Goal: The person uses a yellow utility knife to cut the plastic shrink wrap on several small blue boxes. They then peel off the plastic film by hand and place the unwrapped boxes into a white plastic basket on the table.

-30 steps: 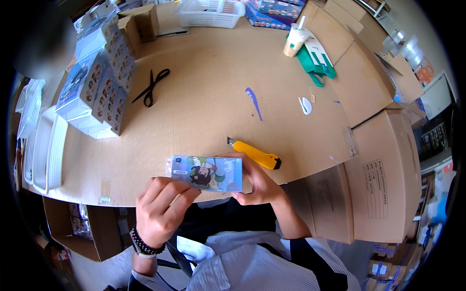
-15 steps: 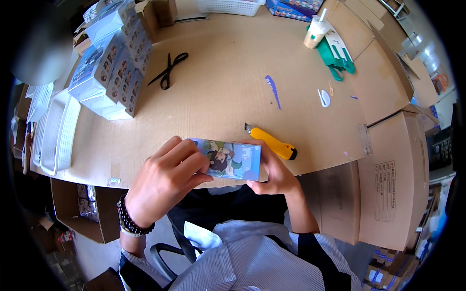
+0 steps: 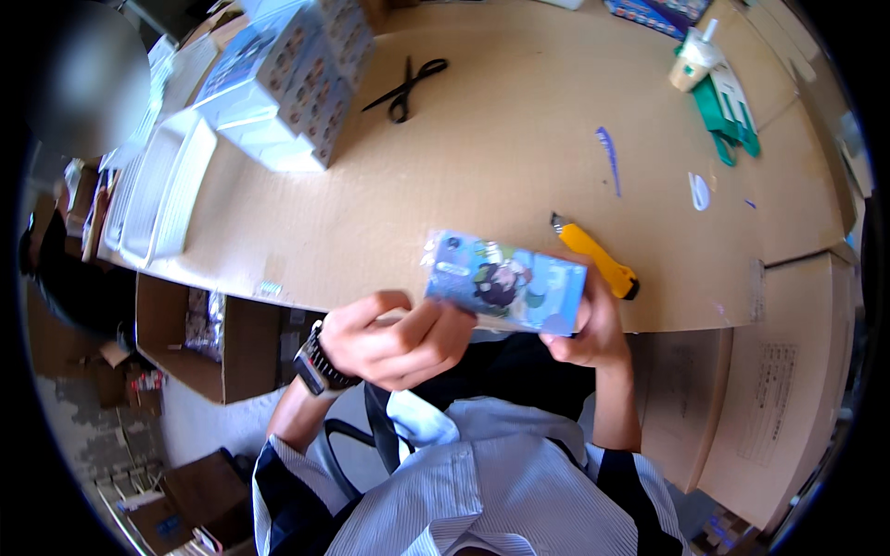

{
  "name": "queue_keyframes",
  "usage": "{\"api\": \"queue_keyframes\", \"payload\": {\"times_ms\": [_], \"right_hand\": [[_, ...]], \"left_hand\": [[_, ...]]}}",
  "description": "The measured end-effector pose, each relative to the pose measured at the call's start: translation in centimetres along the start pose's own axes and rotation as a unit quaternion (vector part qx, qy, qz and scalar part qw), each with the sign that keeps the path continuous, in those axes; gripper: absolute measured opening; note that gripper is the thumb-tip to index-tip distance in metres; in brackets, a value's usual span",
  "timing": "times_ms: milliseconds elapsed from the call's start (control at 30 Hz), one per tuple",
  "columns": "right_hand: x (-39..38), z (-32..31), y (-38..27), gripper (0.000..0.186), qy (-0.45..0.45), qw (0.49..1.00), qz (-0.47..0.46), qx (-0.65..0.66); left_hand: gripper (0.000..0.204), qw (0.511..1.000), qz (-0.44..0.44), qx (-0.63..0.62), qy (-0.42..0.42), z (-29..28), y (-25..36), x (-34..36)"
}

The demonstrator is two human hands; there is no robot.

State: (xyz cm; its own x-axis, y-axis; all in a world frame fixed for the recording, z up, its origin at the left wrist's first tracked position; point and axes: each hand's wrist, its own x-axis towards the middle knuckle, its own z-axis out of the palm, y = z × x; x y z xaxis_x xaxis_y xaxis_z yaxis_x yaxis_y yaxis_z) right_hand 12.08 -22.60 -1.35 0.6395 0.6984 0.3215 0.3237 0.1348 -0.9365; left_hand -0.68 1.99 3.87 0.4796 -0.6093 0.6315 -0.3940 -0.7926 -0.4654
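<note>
A small flat blue box [image 3: 505, 285] with a cartoon character on its face is held over the table's near edge, slightly tilted. My right hand [image 3: 598, 324] grips its right end, thumb along the near side and fingers behind. Crinkled clear film [image 3: 432, 248] shows at the box's left end. My left hand [image 3: 399, 341], with a dark beaded bracelet and a watch on the wrist, is closed, its fingertips at the box's near left corner. What those fingertips pinch, if anything, is hidden. Just beyond the right hand lies a yellow box cutter [image 3: 598, 258].
Black scissors [image 3: 405, 90] lie farther back. Stacked printed cartons [image 3: 287, 93] and a white plastic basket [image 3: 167, 190] stand at left. A lidded drink cup [image 3: 693, 63] and a green bag [image 3: 728, 120] are at far right. An open carton [image 3: 185, 338] sits below the table's left edge.
The view has swung left, so the table appears shifted right. My left hand has slid off the box's face to its near left corner, uncovering the left end and its film.
</note>
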Motion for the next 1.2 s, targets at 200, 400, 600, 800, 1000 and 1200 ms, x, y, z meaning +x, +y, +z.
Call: {"api": "queue_keyframes", "payload": {"times_ms": [200, 400, 600, 800, 1000, 1200], "right_hand": [[0.7, -1.0, 1.4, 0.075, -0.019, 0.998, 0.029, 0.054], [1.1, 0.0, 2.1, 0.077, 0.021, 0.999, 0.035, 0.017], [0.5, -0.8, 3.0, 0.095, 0.033, 0.999, 0.035, -0.02], [0.9, -0.1, 2.8, 0.093, 0.019, 0.999, 0.027, -0.023], [2.4, 0.8, 1.7, 0.08, -0.011, 0.999, 0.032, -0.017], [3.1, 1.6, 1.4, 0.079, -0.007, 1.0, 0.03, -0.005]], "left_hand": [[0.011, 0.997, 0.069, 0.007, 0.033, 1.3, -1.0, 1.0], [0.018, 0.993, 0.093, 0.045, 0.048, 1.6, -2.2, -0.1], [0.021, 0.99, 0.1, -0.021, 0.096, 2.3, -2.6, 0.2], [0.016, 0.966, -0.064, -0.249, 0.038, 0.4, -2.6, 0.3], [0.023, 0.929, -0.134, -0.338, -0.07, -2.0, -4.8, -0.4], [0.022, 0.935, -0.081, -0.342, -0.055, -1.0, -6.3, -0.7]]}}
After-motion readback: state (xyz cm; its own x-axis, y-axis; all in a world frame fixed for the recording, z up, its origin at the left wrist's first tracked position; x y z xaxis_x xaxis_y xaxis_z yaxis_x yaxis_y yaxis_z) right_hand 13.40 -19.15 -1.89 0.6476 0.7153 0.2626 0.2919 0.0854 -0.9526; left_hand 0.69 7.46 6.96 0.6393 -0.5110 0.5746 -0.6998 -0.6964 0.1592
